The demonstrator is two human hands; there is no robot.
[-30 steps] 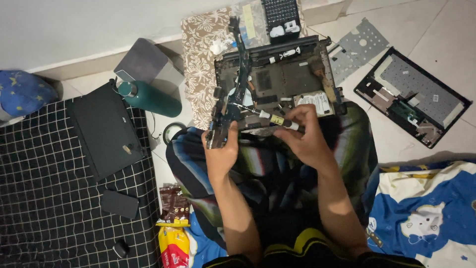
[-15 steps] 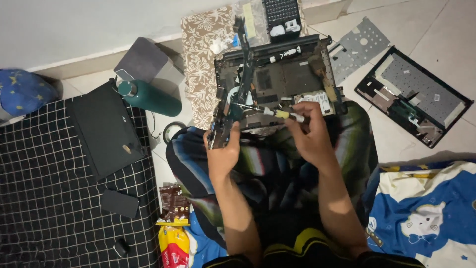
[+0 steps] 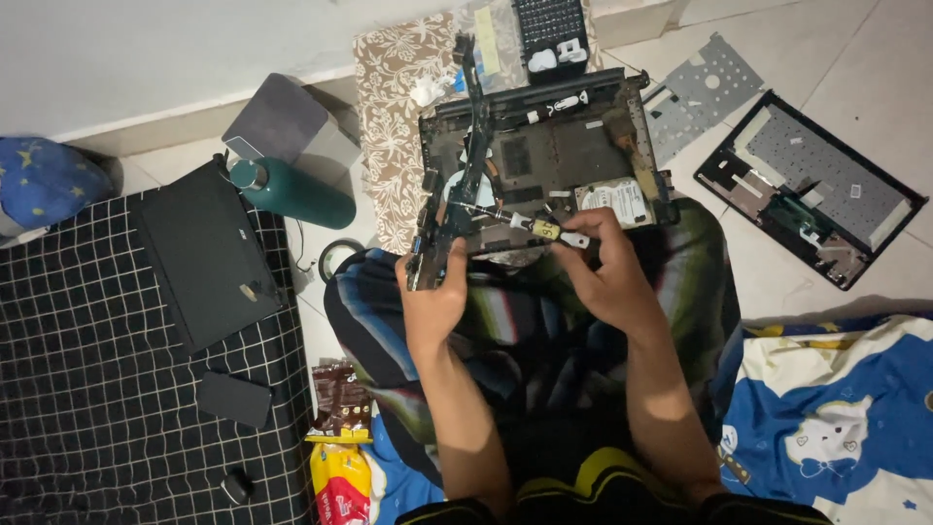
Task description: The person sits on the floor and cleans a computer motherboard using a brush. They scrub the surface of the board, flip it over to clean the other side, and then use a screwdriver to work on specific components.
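Seated cross-legged on floor, striped trousers (image 3: 525, 321) across lap; snack packets (image 3: 335, 437) just beside left knee. Left hand (image 3: 434, 297) closed around lower end of long black circuit-board strip (image 3: 457, 175), held tilted up from lap and crossing over open laptop base (image 3: 544, 156). Right hand (image 3: 607, 267) gripping small screwdriver (image 3: 530, 226), pale handle with yellow band pinched between fingers, shaft pointing left toward board strip, tip at or just touching it (contact too small to confirm). Laptop base resting on knees, innards exposed, silver hard drive (image 3: 612, 199) at its near-right corner just above right hand. Blue cartoon-print blanket (image 3: 826, 408) at right. On left, black grid-pattern mat (image 3: 87, 389) carrying closed black laptop (image 3: 204, 253), dark phone (image 3: 233, 399) and small black round object (image 3: 236, 484). Green bottle (image 3: 292, 192) lying beside laptop, grey box (image 3: 282, 126) behind it. Further out: patterned cloth (image 3: 389, 107) under base, black keyboard piece (image 3: 549, 29) at top, grey metal plate (image 3: 700, 92) and detached palmrest panel (image 3: 807, 190) on tiles at right
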